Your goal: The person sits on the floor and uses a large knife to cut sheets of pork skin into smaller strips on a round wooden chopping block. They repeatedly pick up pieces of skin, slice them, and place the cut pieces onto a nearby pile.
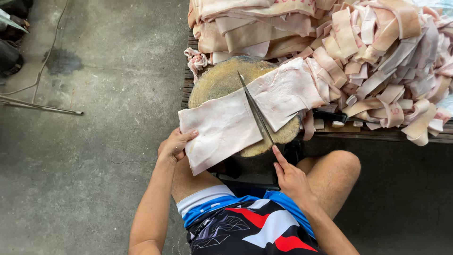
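A wide pale sheet of raw pork skin point(222, 127) lies across a round wooden chopping block point(214, 82). My left hand point(173, 145) presses on the sheet's near left edge, which hangs over the block. My right hand point(290, 177) grips the handle of a long knife point(255, 112), forefinger stretched along it. The blade lies diagonally across the sheet, dividing the left portion from the right portion point(285, 92).
A big heap of cut skin strips point(382, 61) and stacked sheets point(255, 28) covers a wooden bench point(377, 134) behind and right of the block. A metal rod point(42, 107) lies on the concrete floor at left. My bare knees sit under the block.
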